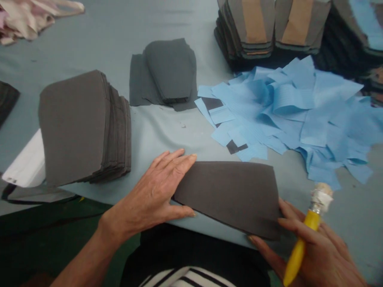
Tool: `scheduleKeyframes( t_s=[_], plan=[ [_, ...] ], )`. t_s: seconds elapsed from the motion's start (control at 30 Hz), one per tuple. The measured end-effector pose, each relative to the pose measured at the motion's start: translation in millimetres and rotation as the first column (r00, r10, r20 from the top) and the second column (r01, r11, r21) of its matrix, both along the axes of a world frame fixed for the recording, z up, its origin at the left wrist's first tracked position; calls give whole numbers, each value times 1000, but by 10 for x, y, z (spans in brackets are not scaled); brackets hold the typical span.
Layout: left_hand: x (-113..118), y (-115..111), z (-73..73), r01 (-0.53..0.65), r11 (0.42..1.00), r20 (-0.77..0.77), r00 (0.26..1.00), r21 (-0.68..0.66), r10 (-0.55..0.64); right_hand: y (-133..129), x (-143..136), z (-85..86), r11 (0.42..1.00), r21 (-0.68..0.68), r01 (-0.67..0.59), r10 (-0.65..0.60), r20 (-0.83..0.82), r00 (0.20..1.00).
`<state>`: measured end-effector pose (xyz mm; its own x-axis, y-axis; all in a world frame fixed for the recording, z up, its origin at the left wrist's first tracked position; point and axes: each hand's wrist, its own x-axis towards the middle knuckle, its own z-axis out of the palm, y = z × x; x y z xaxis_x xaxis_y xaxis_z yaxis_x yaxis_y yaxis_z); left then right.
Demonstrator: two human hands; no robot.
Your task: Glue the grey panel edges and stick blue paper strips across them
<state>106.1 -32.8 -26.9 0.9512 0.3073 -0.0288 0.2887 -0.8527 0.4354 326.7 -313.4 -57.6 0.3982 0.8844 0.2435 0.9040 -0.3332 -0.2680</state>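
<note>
A dark brown-grey cloth panel [230, 195], perhaps several layers, lies at the table's near edge. My left hand [152, 193] is at its left end, fingers stretched out over the cloth's edge and thumb apart beside the lower edge. At the panel's right end, my right hand [317, 247] touches the edge and lower corner with fingertips and thumb. The same hand holds a yellow-handled brush [305, 239] lying across its fingers; the brush has a metal collar, a white wrapping and a pale blunt tip pointing away from me.
Left of my hands stands a thick stack of dark panels [74, 127], partly over a white object [26, 163]. Behind are a smaller grey pile [169, 73], loose light-blue pieces [299, 107] and banded stacks [254, 24]. Pale cloth scraps [30, 18] lie at the far left.
</note>
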Motion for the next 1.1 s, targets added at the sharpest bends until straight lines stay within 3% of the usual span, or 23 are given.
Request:
scheduleKeyframes(
  t_s=[0.1, 0.33, 0.43, 0.57, 0.7, 0.83, 1.1],
  plan=[
    [-8, 30, -7, 19, 999, -2, 1000, 36, -19, 31, 6, 31, 998, -26, -64, 66, 101, 993],
    [-21, 73, 2, 12, 993, 1, 1000, 116, -12, 204, -26, 162, 986, 70, -150, 137, 166, 977],
    [103, -26, 68, 9, 988, 34, 999, 155, -15, 226, -33, 173, 987, 62, -147, 133, 179, 975],
    [455, -226, 173, 96, 987, 40, 994, 132, -102, 215, -9, 200, 985, 55, -161, 148, 185, 972],
    [710, -288, 152, 186, 978, -40, 982, 98, -183, 198, 26, 253, 982, 49, -184, 173, 173, 970],
    [738, -238, 123, 234, 969, -72, 971, 81, -228, 188, 47, 272, 977, 66, -201, 190, 142, 971],
    [796, -280, 224, 254, 964, -109, 964, 83, -244, 152, 53, 217, 968, 127, -217, 200, 132, 971]
  ],
)
